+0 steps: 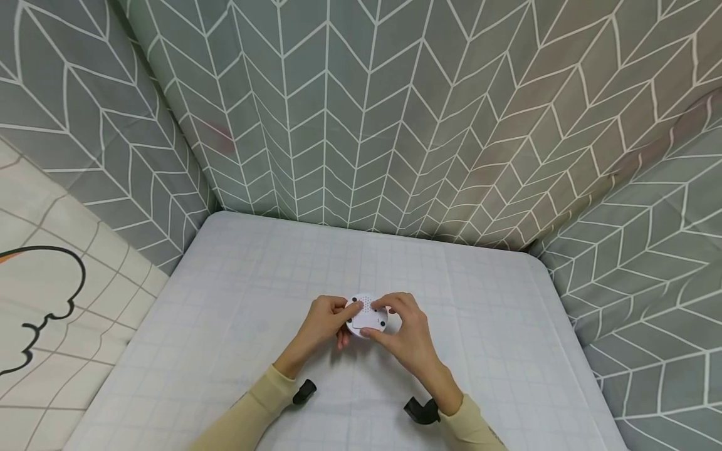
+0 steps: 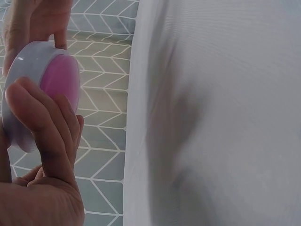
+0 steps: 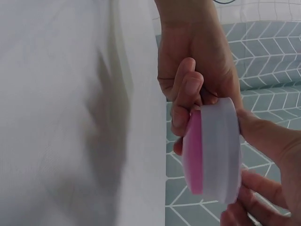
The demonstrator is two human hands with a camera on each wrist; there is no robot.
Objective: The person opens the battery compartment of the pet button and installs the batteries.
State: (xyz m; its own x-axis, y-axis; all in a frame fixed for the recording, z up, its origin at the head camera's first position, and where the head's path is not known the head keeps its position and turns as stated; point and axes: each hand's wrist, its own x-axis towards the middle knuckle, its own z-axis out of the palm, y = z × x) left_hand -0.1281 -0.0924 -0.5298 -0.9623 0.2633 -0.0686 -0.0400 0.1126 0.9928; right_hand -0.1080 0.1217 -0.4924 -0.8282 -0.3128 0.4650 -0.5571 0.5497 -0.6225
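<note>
A small round white device (image 1: pixel 365 321) is held up between both hands above the table, its back turned towards the head camera. That back has a cluster of small holes, dark round feet and what looks like a cover panel. Its other side is pink, as the left wrist view (image 2: pixel 61 82) and right wrist view show. My left hand (image 1: pixel 323 322) grips the left edge, thumb on the back and fingers around the pink side. With thumb and fingers, my right hand (image 1: pixel 412 332) holds the right part, the thumb by the panel's lower edge.
A white cloth with a faint grid covers the table (image 1: pixel 254 269). Grey curtains (image 1: pixel 350 113) with white chevron lines hang behind and at the sides. A white tiled-pattern cloth (image 1: pixel 45 313) hangs at the left. Black curved pieces (image 1: pixel 422 411) sit at both wrists.
</note>
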